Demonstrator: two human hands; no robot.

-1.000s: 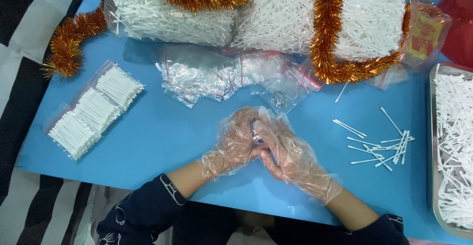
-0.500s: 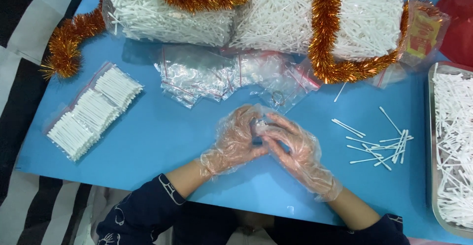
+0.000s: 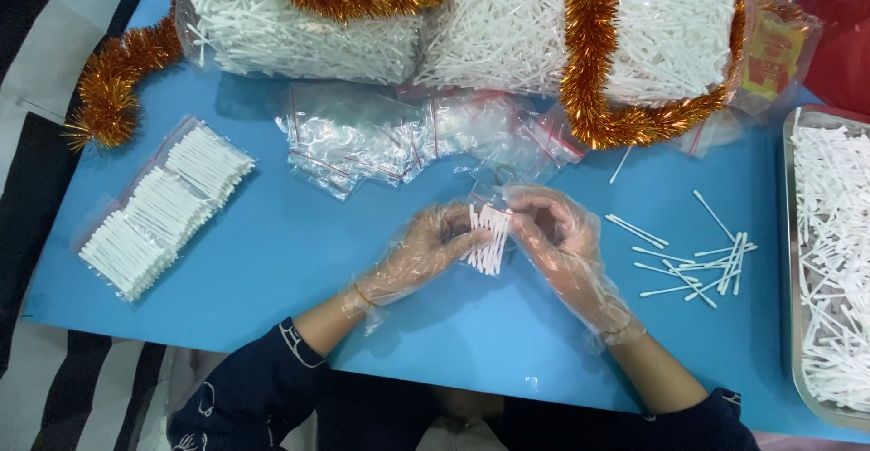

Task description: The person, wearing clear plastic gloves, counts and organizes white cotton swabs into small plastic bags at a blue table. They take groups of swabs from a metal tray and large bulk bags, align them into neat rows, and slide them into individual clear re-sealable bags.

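There was only one camera, worn on the person's head, and it looked almost straight down at the blue table (image 3: pixel 272 261) from close above. The left hand (image 3: pixel 426 250) and right hand (image 3: pixel 560 233) met near the middle of the view, with the sleeves coming in from the bottom edge. Beyond the hands, the top edge cut off the big bags of white sticks (image 3: pixel 507 25), and the metal tray (image 3: pixel 790 233) right of the hands ran off the side.

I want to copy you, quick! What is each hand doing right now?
Left hand: closed on one side of a bundle of white swabs.
Right hand: closed on the bundle's other side.
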